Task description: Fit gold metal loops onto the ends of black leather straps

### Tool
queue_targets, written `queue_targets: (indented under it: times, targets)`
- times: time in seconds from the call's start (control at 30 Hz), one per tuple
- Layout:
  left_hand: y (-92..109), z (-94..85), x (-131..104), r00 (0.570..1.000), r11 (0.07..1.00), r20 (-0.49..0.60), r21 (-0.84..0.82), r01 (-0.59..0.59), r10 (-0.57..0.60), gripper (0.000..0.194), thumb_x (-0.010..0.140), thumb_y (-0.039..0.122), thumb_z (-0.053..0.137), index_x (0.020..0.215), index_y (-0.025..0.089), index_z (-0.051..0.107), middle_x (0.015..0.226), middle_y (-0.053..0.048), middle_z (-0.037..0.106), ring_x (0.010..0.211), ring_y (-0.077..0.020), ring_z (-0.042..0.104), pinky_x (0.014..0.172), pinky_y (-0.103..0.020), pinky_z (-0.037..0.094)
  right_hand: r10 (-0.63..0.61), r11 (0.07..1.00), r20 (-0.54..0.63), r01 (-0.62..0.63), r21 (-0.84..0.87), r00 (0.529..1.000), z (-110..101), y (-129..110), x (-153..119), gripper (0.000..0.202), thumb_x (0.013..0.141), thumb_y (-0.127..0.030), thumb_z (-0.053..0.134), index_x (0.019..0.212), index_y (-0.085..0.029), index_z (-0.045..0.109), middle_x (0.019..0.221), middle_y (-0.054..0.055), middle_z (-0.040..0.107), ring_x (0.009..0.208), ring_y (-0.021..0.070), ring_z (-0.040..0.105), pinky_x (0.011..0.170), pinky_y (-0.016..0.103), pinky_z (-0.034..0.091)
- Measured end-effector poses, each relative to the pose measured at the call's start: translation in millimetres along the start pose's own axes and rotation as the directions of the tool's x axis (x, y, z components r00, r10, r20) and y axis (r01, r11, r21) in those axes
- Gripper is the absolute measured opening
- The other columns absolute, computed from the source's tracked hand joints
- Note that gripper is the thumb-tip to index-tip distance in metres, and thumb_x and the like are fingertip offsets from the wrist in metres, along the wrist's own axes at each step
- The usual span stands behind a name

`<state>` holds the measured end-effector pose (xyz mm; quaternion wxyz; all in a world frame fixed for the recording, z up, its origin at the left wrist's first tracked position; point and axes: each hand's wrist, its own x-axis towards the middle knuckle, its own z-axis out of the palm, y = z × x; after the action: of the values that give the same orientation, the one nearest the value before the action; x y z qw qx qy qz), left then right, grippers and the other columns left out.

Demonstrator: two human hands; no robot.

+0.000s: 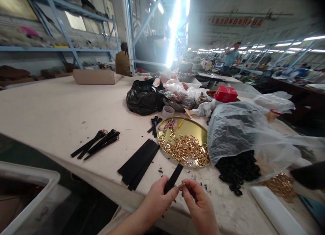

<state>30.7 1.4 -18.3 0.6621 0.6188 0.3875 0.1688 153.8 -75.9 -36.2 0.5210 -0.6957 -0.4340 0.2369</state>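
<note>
My left hand (157,199) pinches the near end of a flat black strap (174,176) that points up and away over the table edge. My right hand (198,201) holds a small gold metal buckle (181,185) right at that strap end. Just beyond the hands sits a round gold tray (190,126) heaped with gold buckles (184,149). A stack of black straps (139,163) lies left of the tray, and several finished straps with fittings (98,143) lie farther left.
A clear plastic bag (241,133) spills small black parts (237,170) on the right. A black bag (144,97), a red box (225,93) and a cardboard box (95,76) sit farther back. A white bin (27,194) stands at lower left. People work in the distance.
</note>
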Motion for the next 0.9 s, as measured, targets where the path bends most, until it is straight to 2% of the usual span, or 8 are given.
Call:
queue_targets:
  times: [0.07, 0.2, 0.33, 0.43, 0.57, 0.7, 0.8, 0.9]
  targets:
    - [1.7, -5.2, -0.3, 0.999, 0.999, -0.026, 0.03, -0.04, 0.041, 0.025, 0.076, 0.041, 0.054, 0.08, 0.017, 0.049, 0.059, 0.008, 0.043, 0.047, -0.0068, 0.037, 0.045, -0.018, 0.032, 0.011, 1.0, 0.033, -0.011, -0.02, 0.999, -1.9, -0.5, 0.0, 0.018, 0.077, -0.033, 0.054, 0.085, -0.017, 0.06, 0.073, 0.005, 0.067, 0.065, 0.0175, 0.062, 0.06, 0.026, 0.051]
    - [7.7, -9.9, -1.5, 0.995, 0.988, 0.032, 0.118, -0.1, 0.097, 0.022, 0.075, 0.036, 0.055, 0.081, 0.015, 0.055, 0.064, 0.004, 0.051, 0.059, -0.0108, 0.044, 0.055, -0.02, 0.035, 0.008, 0.999, 0.107, -0.003, -0.043, 0.994, -1.2, -0.8, -3.8, 0.019, 0.078, -0.032, 0.054, 0.087, -0.018, 0.062, 0.074, 0.005, 0.068, 0.066, 0.0177, 0.061, 0.062, 0.026, 0.05]
    - [11.5, -8.5, -3.2, 0.996, 0.981, 0.031, 0.17, -0.092, 0.088, 0.018, 0.074, 0.031, 0.053, 0.076, 0.014, 0.057, 0.063, 0.003, 0.052, 0.062, -0.012, 0.046, 0.056, -0.021, 0.035, 0.033, 0.999, 0.089, -0.032, -0.005, 0.995, 0.3, 0.6, -7.9, 0.022, 0.077, -0.034, 0.056, 0.09, -0.018, 0.064, 0.08, 0.006, 0.069, 0.072, 0.0194, 0.061, 0.068, 0.029, 0.049]
    - [12.7, -7.5, -5.1, 0.998, 0.994, 0.037, 0.097, -0.056, 0.053, 0.018, 0.075, 0.032, 0.052, 0.073, 0.015, 0.055, 0.057, 0.006, 0.048, 0.054, -0.0096, 0.042, 0.051, -0.019, 0.034, 0.137, 0.97, 0.164, -0.166, 0.176, 0.977, -1.1, -3.1, -7.4, 0.027, 0.077, -0.039, 0.056, 0.093, -0.019, 0.063, 0.082, 0.007, 0.068, 0.072, 0.0188, 0.061, 0.068, 0.029, 0.049]
    - [13.7, -7.7, -6.6, 0.997, 0.997, 0.036, 0.021, -0.068, 0.067, 0.015, 0.073, 0.03, 0.053, 0.075, 0.015, 0.054, 0.06, 0.004, 0.053, 0.055, -0.0098, 0.046, 0.053, -0.019, 0.037, 0.237, 0.794, 0.364, -0.395, 0.461, 0.901, -1.0, -12.2, -8.9, 0.03, 0.073, -0.041, 0.062, 0.097, -0.022, 0.062, 0.078, 0.002, 0.068, 0.07, 0.015, 0.061, 0.065, 0.027, 0.049]
    - [12.7, -7.9, -5.8, 0.994, 0.992, -0.014, 0.058, -0.111, 0.112, 0.009, 0.072, 0.023, 0.05, 0.072, 0.015, 0.054, 0.061, 0.003, 0.054, 0.059, -0.0112, 0.049, 0.055, -0.02, 0.038, 0.253, 0.675, 0.339, -0.416, 0.609, 0.906, 5.5, -14.1, -14.4, 0.047, 0.061, -0.035, 0.075, 0.104, -0.027, 0.058, 0.08, -0.001, 0.068, 0.073, 0.0124, 0.061, 0.067, 0.023, 0.048]
    - [11.2, -6.7, -5.6, 0.994, 0.991, -0.012, 0.086, -0.105, 0.106, 0.012, 0.072, 0.025, 0.05, 0.073, 0.015, 0.055, 0.062, 0.003, 0.055, 0.059, -0.0119, 0.049, 0.054, -0.02, 0.038, 0.265, 0.681, 0.296, -0.395, 0.617, 0.918, 9.5, -10.6, -14.9, 0.045, 0.061, -0.036, 0.075, 0.101, -0.026, 0.059, 0.076, 0.0, 0.068, 0.07, 0.0127, 0.061, 0.066, 0.024, 0.048]
    - [10.7, -5.1, -6.2, 0.995, 0.988, -0.002, 0.117, -0.099, 0.099, 0.015, 0.073, 0.029, 0.051, 0.074, 0.014, 0.056, 0.061, 0.003, 0.054, 0.059, -0.0117, 0.048, 0.054, -0.02, 0.037, 0.281, 0.74, 0.268, -0.385, 0.551, 0.922, 10.0, -5.3, -13.3, 0.037, 0.063, -0.041, 0.072, 0.093, -0.021, 0.063, 0.069, 0.001, 0.067, 0.062, 0.0141, 0.06, 0.06, 0.026, 0.049]
